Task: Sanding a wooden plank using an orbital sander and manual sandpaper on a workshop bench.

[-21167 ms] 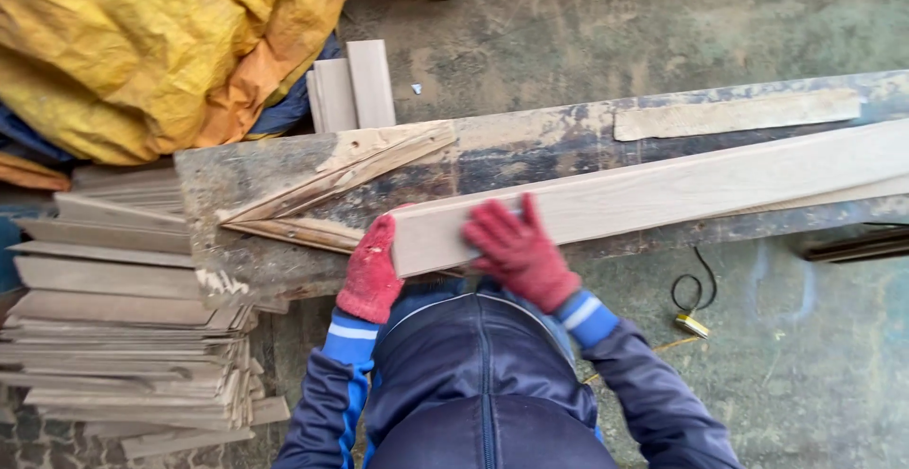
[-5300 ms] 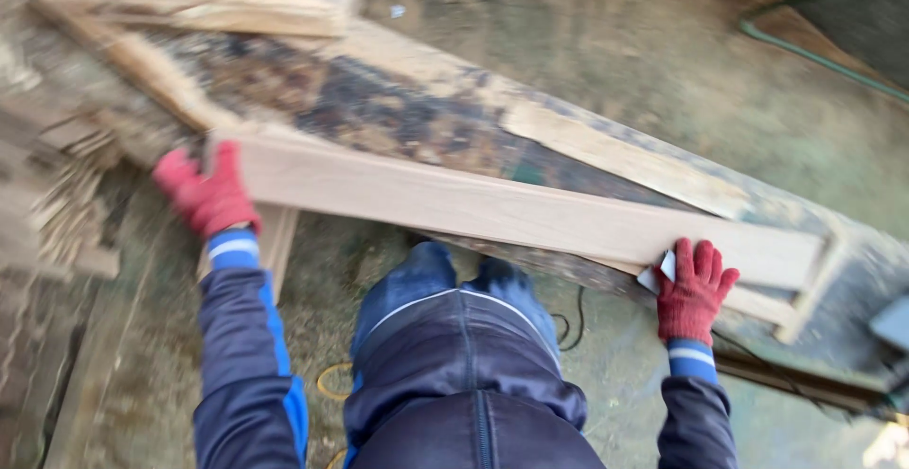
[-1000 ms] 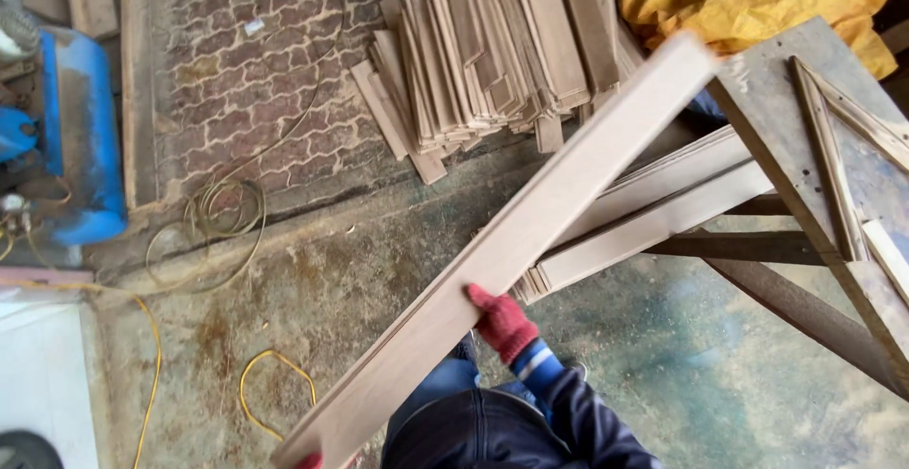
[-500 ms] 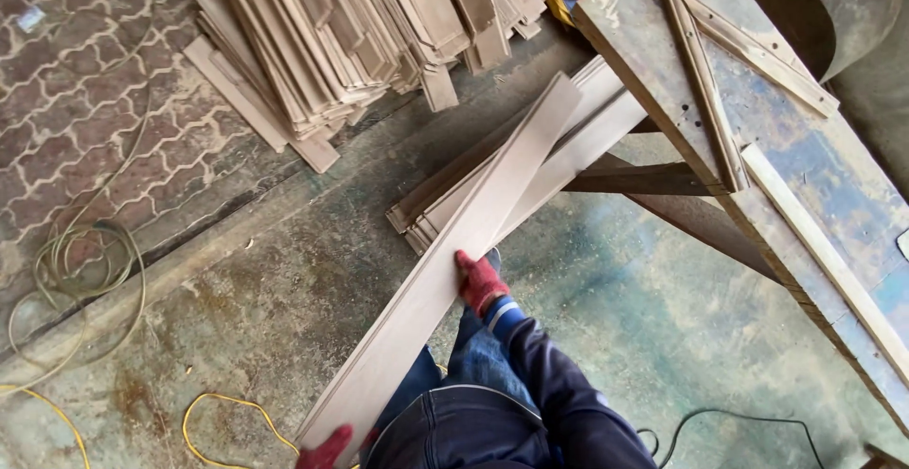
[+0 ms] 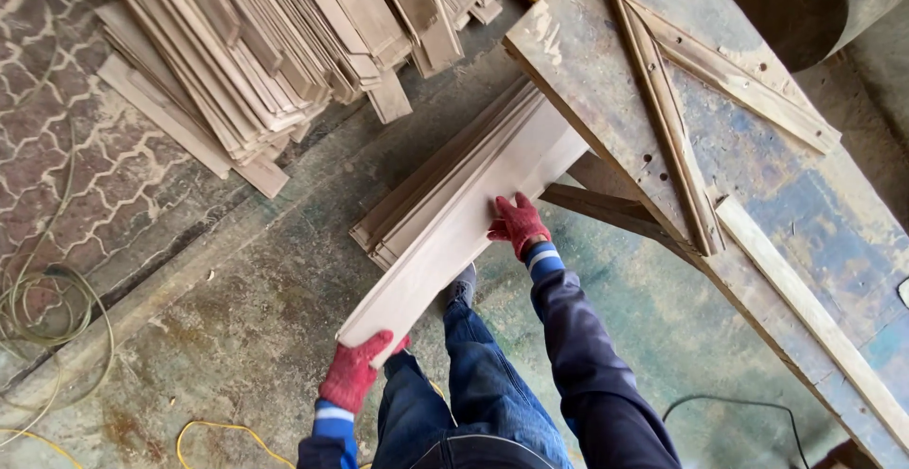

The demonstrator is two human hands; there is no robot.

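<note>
A: Head view, looking down. What do the hands hold?

B: The left hand [image 5: 355, 374], in a red glove, has its grip closed on the near end of a long pale plank [image 5: 445, 242]. The right hand [image 5: 518, 226] lies flat on the plank's far edge; whether that grip is closed, I cannot tell.

A: Where does the plank lie?

B: Slanting onto a low stack of boards [image 5: 407, 206] on the concrete floor, under the end of the scarred work surface [image 5: 587, 62].

A: Any risk?

B: Probably pinched fingers, or the plank sliding off the stack if it lands crooked
</note>
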